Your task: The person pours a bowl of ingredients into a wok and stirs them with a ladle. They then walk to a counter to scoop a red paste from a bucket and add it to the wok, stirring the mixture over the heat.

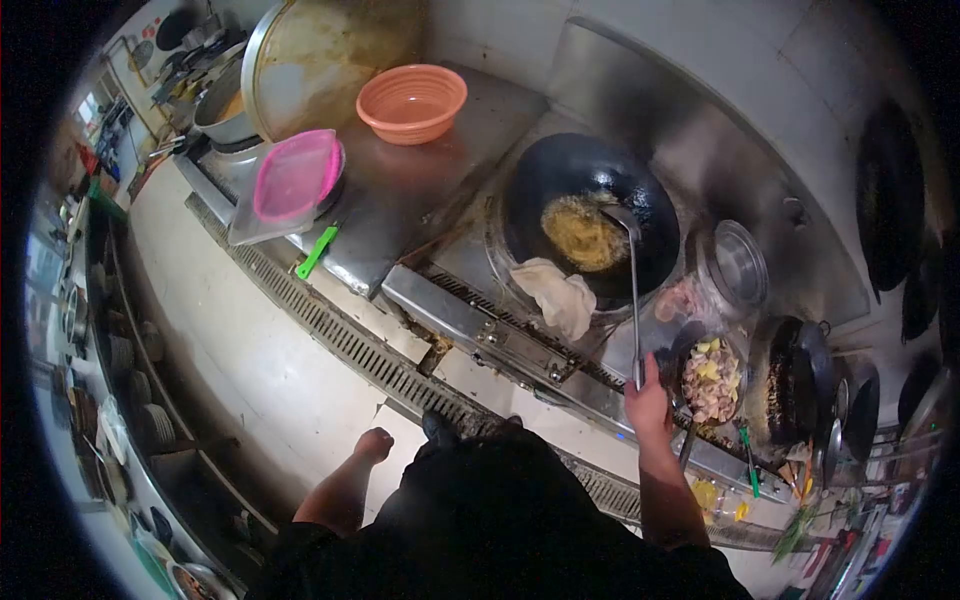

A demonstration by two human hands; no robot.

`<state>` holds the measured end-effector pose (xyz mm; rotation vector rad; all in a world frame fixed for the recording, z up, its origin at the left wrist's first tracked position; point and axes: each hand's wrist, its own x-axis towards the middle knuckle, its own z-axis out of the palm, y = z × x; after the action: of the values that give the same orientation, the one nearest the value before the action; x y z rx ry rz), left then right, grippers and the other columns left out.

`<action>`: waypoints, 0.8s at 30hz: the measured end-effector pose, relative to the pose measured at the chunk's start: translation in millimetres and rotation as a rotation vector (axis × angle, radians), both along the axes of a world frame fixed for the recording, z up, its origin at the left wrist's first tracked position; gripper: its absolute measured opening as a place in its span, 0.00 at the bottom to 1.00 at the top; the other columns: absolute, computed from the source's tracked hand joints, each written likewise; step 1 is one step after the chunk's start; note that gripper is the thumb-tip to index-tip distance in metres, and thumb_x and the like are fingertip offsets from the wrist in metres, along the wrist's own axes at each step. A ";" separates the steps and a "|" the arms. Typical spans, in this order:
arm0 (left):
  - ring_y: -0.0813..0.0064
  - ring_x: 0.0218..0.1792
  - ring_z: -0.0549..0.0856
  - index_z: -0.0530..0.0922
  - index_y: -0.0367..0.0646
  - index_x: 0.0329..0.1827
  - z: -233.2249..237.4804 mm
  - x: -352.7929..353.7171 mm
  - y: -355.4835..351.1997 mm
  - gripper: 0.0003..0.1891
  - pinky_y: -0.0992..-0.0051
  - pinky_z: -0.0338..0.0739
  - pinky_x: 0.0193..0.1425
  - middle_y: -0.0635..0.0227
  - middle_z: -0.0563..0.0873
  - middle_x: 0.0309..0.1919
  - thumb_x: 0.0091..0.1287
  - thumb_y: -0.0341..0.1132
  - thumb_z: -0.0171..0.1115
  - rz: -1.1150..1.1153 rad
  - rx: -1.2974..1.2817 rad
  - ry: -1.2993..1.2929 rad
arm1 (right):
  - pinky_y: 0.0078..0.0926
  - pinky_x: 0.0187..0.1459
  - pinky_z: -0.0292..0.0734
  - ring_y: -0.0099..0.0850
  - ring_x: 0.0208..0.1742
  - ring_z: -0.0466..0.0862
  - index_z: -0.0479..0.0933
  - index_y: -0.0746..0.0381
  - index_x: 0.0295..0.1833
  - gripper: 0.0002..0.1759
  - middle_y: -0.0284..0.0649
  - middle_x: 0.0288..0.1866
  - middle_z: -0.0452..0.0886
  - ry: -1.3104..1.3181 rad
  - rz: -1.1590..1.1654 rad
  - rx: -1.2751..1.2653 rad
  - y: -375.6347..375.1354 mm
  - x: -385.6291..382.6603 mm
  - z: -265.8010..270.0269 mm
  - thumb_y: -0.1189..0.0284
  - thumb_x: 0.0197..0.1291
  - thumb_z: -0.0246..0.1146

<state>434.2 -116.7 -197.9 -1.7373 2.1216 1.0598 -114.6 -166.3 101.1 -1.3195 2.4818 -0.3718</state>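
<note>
My right hand (648, 408) is wrapped round the long handle of a metal ladle (634, 290). The ladle's head dips into bubbling yellowish oil or liquid (585, 235) in a black wok (540, 170). A pale cloth (556, 296) drapes over the wok's near rim. To the right of my right hand, a round strainer or pan of chopped meat and yellow pieces (712, 382) rests on the stove edge. My left hand (375, 445) hangs over the floor, fingers curled closed, with nothing visible in it.
An orange basin (412, 104) and a pink-lidded container (298, 178) stand on the steel counter, with a green-handled tool (317, 252) at its edge. A metal bowl (738, 262) sits right of the wok. Dark pans (888, 195) hang on the wall. Shelves with dishes (150, 420) line the left.
</note>
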 end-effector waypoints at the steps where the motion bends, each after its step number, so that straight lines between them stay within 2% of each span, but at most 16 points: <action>1: 0.54 0.46 0.79 0.80 0.41 0.36 2.9 -3.4 -1.1 0.16 0.62 0.74 0.50 0.54 0.82 0.42 0.58 0.43 0.50 0.036 0.071 -0.028 | 0.44 0.40 0.75 0.54 0.37 0.80 0.54 0.58 0.69 0.37 0.58 0.38 0.79 -0.003 -0.005 0.001 7.0 -3.1 -17.1 0.69 0.52 0.58; 3: 0.54 0.46 0.80 0.81 0.41 0.36 19.5 -12.6 -4.6 0.16 0.62 0.74 0.50 0.54 0.82 0.42 0.58 0.43 0.50 0.071 0.142 -0.059 | 0.45 0.40 0.74 0.54 0.38 0.80 0.51 0.57 0.69 0.39 0.57 0.37 0.79 0.032 0.105 -0.199 15.0 -5.5 -48.0 0.69 0.52 0.58; 4: 0.54 0.45 0.80 0.80 0.41 0.34 31.1 -18.4 -8.7 0.14 0.62 0.74 0.49 0.54 0.82 0.40 0.58 0.40 0.50 0.045 0.124 -0.068 | 0.45 0.41 0.74 0.54 0.39 0.79 0.51 0.56 0.69 0.38 0.56 0.38 0.78 -0.039 -0.001 -0.042 15.9 -4.6 -51.7 0.69 0.53 0.58; 6: 0.54 0.44 0.80 0.80 0.41 0.33 41.3 -22.7 -19.0 0.13 0.62 0.75 0.48 0.55 0.82 0.39 0.57 0.38 0.50 0.018 0.105 -0.077 | 0.46 0.41 0.74 0.55 0.39 0.79 0.52 0.56 0.68 0.37 0.58 0.38 0.78 -0.079 -0.008 -0.048 15.5 0.0 -50.0 0.70 0.53 0.57; 8: 0.55 0.41 0.81 0.80 0.40 0.29 46.3 -24.4 -23.4 0.10 0.62 0.76 0.46 0.54 0.82 0.34 0.55 0.34 0.50 -0.401 -0.110 -0.122 | 0.47 0.41 0.74 0.55 0.39 0.80 0.53 0.55 0.68 0.35 0.59 0.37 0.79 -0.118 -0.014 -0.051 16.7 0.4 -50.5 0.70 0.53 0.56; 11: 0.56 0.40 0.81 0.79 0.41 0.27 44.0 -25.8 -22.6 0.09 0.63 0.77 0.44 0.54 0.80 0.30 0.54 0.32 0.49 -0.469 -0.154 -0.152 | 0.45 0.40 0.74 0.55 0.40 0.79 0.53 0.56 0.66 0.34 0.57 0.39 0.78 -0.101 0.001 -0.066 17.1 -2.5 -57.2 0.73 0.52 0.58; 12: 0.56 0.40 0.81 0.79 0.41 0.27 41.5 -25.7 -22.3 0.09 0.63 0.77 0.44 0.54 0.80 0.30 0.54 0.32 0.49 -0.470 -0.154 -0.152 | 0.45 0.40 0.74 0.55 0.40 0.79 0.54 0.56 0.65 0.34 0.57 0.40 0.78 -0.172 -0.015 -0.078 17.4 -5.8 -61.8 0.73 0.52 0.58; 13: 0.55 0.41 0.81 0.79 0.40 0.28 39.0 -25.2 -21.5 0.10 0.62 0.76 0.45 0.53 0.81 0.31 0.55 0.33 0.49 -0.452 -0.138 -0.134 | 0.45 0.40 0.74 0.55 0.40 0.79 0.55 0.56 0.65 0.33 0.57 0.40 0.78 -0.242 -0.029 -0.089 18.1 -8.5 -65.9 0.73 0.52 0.58; 15: 0.54 0.41 0.80 0.79 0.40 0.28 32.4 -23.7 -17.4 0.11 0.62 0.76 0.46 0.52 0.81 0.33 0.56 0.34 0.49 -0.430 -0.122 -0.118 | 0.45 0.40 0.74 0.55 0.40 0.79 0.56 0.56 0.64 0.32 0.57 0.39 0.78 -0.200 0.005 -0.142 16.5 -2.2 -55.1 0.73 0.52 0.58; 17: 0.52 0.42 0.80 0.80 0.40 0.30 25.3 -22.3 -10.5 0.12 0.60 0.75 0.47 0.51 0.81 0.35 0.57 0.37 0.49 -0.183 -0.009 -0.056 | 0.45 0.40 0.74 0.55 0.39 0.79 0.57 0.57 0.63 0.31 0.56 0.38 0.78 -0.158 0.043 -0.195 14.5 2.7 -49.2 0.73 0.52 0.58; 20: 0.51 0.43 0.79 0.80 0.40 0.32 -1.1 -11.2 2.8 0.15 0.60 0.74 0.49 0.50 0.81 0.38 0.57 0.41 0.49 -0.119 -0.005 0.007 | 0.42 0.38 0.74 0.51 0.37 0.80 0.61 0.58 0.61 0.28 0.54 0.34 0.79 -0.174 0.022 -0.216 12.3 8.4 -44.1 0.69 0.52 0.58; 22: 0.52 0.44 0.79 0.81 0.40 0.32 24.0 -19.5 2.0 0.15 0.60 0.74 0.49 0.51 0.81 0.39 0.57 0.42 0.50 -0.042 0.052 -0.016 | 0.41 0.36 0.74 0.51 0.36 0.80 0.62 0.59 0.59 0.26 0.54 0.33 0.78 -0.288 -0.074 -0.114 9.7 12.9 -36.2 0.68 0.53 0.57; 24: 0.52 0.44 0.79 0.81 0.41 0.33 30.0 -21.5 2.8 0.15 0.60 0.74 0.49 0.51 0.81 0.39 0.57 0.42 0.50 0.036 0.108 -0.038 | 0.42 0.36 0.74 0.51 0.35 0.80 0.62 0.59 0.59 0.26 0.54 0.33 0.78 -0.247 -0.049 -0.113 11.0 7.8 -49.1 0.67 0.54 0.57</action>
<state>412.8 -113.8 -167.9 -1.7376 1.9794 1.1188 -106.8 -155.2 52.0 -1.1764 2.3178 -0.6543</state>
